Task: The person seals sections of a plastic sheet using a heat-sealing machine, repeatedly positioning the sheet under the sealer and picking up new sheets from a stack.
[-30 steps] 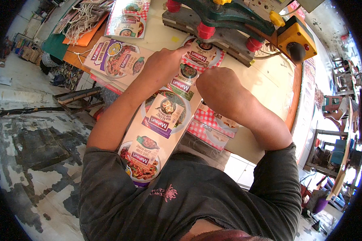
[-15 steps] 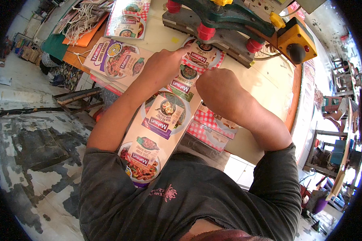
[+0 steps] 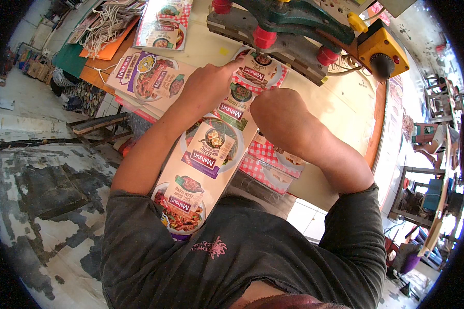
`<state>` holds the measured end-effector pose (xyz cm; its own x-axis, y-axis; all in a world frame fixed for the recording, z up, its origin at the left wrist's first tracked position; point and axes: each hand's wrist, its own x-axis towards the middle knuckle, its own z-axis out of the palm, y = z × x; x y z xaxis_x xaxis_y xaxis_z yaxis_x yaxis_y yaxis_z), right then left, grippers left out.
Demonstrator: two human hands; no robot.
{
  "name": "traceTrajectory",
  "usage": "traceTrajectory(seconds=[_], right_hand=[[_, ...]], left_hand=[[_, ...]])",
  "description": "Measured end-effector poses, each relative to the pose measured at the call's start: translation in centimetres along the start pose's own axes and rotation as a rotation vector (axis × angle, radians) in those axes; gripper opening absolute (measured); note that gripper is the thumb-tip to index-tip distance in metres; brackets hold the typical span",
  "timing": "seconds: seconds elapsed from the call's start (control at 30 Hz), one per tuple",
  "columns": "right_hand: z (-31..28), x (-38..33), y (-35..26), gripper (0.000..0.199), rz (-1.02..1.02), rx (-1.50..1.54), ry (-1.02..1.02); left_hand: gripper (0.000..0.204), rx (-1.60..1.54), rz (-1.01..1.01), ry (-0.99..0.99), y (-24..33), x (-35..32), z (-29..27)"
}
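Note:
A long printed card sheet [image 3: 200,172], with food pictures and purple and white labels, runs from my chest up toward a dark green press [image 3: 307,23]. My left hand [image 3: 214,85] is at the sheet's left edge, its index finger stretched across the printed surface near the press. The other fingers bend down around that edge and are mostly hidden. Beside the sheet's right edge, my right hand [image 3: 278,110] is closed like a fist, its fingertips out of sight. Whatever it grips is hidden. The sheet's far end lies by the press's grey bar [image 3: 288,59].
Printed sheets [image 3: 149,77] are stacked at the left, and another printed stack [image 3: 164,26] lies behind. Red-checked printed pieces [image 3: 273,170] sit at the table's near edge. A yellow control box [image 3: 382,49] with a black knob stands right of the press. Corded bags [image 3: 105,31] lie far left.
Both hands and the printed card sheet stay in nearly the same place. The press and its yellow box appear shifted very slightly.

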<state>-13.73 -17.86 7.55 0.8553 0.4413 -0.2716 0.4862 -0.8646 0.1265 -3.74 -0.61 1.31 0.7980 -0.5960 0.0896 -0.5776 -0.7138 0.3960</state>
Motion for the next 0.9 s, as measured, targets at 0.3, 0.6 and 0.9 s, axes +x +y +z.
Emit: traceTrajectory(seconds=[0.3, 0.6, 0.9], right_hand=[[0.1, -0.4, 0.0, 0.005, -0.009, -0.005, 0.010], [-0.4, -0.7, 0.2, 0.008, -0.033, 0.023, 0.018], [-2.7, -3.4, 1.5, 0.013, -0.020, 0.038, 0.216]], left_hand=[[0.050, -0.103, -0.028, 0.029, 0.3, -0.5, -0.4], [0.047, -0.335, -0.051, 0.001, -0.6, -0.8, -0.3], [0.046, -0.313, 0.025, -0.068, 0.0, -3.3, -2.9]])
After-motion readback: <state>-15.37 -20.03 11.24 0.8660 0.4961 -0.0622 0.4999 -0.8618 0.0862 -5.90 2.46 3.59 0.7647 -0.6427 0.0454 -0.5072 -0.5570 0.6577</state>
